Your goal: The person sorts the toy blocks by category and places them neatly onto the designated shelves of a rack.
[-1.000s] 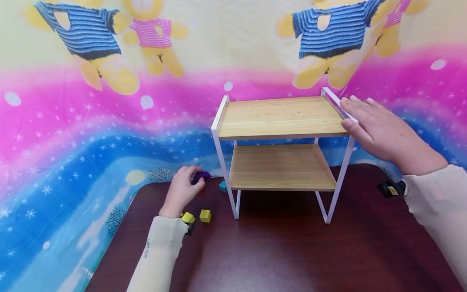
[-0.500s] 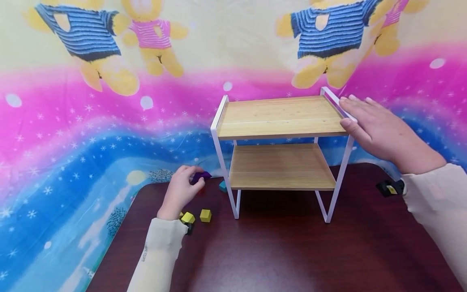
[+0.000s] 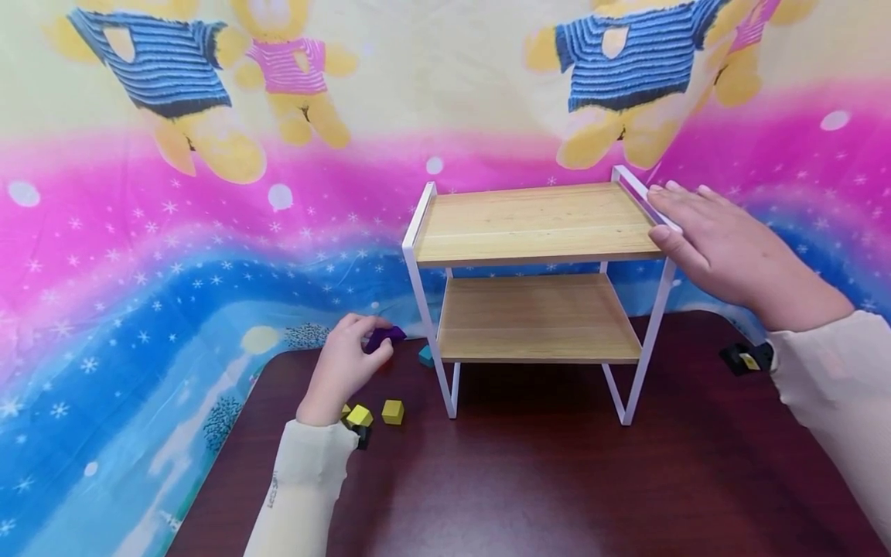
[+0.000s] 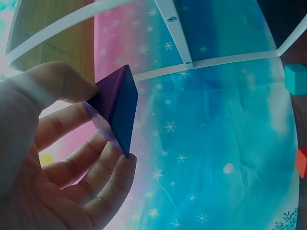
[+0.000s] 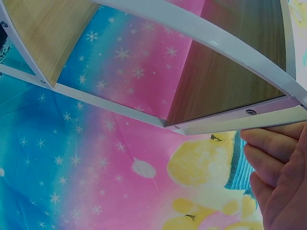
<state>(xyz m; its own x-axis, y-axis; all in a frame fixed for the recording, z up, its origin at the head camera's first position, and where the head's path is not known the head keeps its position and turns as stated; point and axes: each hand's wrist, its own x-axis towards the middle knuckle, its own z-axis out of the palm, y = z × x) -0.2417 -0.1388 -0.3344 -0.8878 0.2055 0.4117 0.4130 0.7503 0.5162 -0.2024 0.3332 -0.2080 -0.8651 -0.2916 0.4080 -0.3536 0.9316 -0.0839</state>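
Purple block [image 4: 116, 108], pinched in the left grip [image 3: 341, 367] just left of the rack [image 3: 536, 220], looks light, stiff and sturdy; its smooth faces may slip, so opposite edges seem the surest hold; the right grip [image 3: 741, 255] rests straight-fingered against the rack.

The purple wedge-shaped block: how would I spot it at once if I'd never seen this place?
Find the white-framed two-tier shelf on the dark table. To its left in the head view is the left hand, its fingers holding the purple wedge-shaped block. Unlike the yellow cubes and teal block nearby, it is purple and held.
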